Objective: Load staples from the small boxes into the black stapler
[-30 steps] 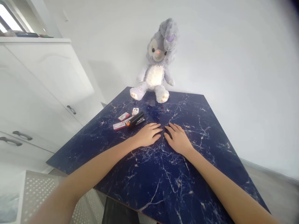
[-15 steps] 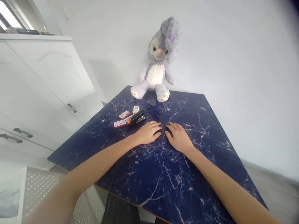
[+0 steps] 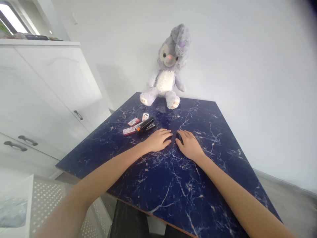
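"What is touched?"
"The glossy, marbled table (image 3: 158,175), by left hand (image 3: 158,140) and right hand (image 3: 190,145), fingers loosely spread."
"Where is the black stapler (image 3: 145,125) placed?"
"Near the left hand, among small, block-shaped boxes (image 3: 129,131)."

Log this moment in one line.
left hand: on table, empty; right hand: on table, empty; stapler, boxes: nearer left hand; plush: table's far end

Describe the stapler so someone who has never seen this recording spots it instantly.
On the blue marbled table, find the left hand. Just beyond it, to the left, small boxes cluster beside the stapler. It alone is long and black with an orange end; the boxes are white and red.
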Available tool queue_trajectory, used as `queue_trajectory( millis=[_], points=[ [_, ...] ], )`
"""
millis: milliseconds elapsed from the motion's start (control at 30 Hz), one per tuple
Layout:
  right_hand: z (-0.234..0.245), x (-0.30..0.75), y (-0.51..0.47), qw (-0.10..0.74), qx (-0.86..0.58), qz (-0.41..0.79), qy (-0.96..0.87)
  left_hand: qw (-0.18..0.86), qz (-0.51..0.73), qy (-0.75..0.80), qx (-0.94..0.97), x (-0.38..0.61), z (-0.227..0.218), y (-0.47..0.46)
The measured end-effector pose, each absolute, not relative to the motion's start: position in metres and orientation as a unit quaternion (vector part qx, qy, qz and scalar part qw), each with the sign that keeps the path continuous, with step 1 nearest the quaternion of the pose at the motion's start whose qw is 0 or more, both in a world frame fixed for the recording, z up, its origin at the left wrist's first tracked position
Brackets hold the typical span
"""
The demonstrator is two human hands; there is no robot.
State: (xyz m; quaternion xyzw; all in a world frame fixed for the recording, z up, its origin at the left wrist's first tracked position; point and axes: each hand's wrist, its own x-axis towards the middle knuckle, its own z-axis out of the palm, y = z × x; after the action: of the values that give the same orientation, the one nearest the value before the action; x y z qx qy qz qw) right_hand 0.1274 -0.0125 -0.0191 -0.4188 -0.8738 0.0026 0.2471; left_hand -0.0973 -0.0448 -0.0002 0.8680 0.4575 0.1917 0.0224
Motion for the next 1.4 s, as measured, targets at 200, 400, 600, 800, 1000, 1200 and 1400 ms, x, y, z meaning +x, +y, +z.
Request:
queue_trajectory(
  millis=[200, 400, 600, 800, 1000, 1200, 1400],
  points=[
    [-0.022, 0.128, -0.01, 0.252, -0.415, 0.004, -0.874, 0.024, 0.201, 0.455, 0.867, -0.094, -0.003, -0.045],
    [-0.02, 0.129, -0.011, 0.237, -0.416, 0.002, -0.878, -0.088, 0.303, 0.443, 0.839, -0.13, 0.026, -0.049],
    [-0.019, 0.128, -0.012, 0.234, -0.423, 0.01, -0.875, -0.069, 0.383, 0.619, 0.683, -0.234, 0.052, -0.021],
    [-0.02, 0.127, -0.012, 0.239, -0.421, 0.002, -0.875, 0.134, 0.293, 0.615, 0.719, -0.245, 0.03, 0.001],
    [-0.018, 0.126, -0.012, 0.236, -0.425, 0.016, -0.874, 0.149, 0.262, 0.532, 0.791, -0.213, 0.025, -0.007],
    [-0.004, 0.129, -0.026, 0.31, -0.323, 0.105, -0.888, 0.153, 0.215, 0.494, 0.829, -0.156, 0.026, -0.033],
    [0.006, 0.131, -0.043, 0.321, -0.254, 0.204, -0.889, 0.214, 0.208, 0.475, 0.828, -0.15, 0.047, -0.051]
  ],
)
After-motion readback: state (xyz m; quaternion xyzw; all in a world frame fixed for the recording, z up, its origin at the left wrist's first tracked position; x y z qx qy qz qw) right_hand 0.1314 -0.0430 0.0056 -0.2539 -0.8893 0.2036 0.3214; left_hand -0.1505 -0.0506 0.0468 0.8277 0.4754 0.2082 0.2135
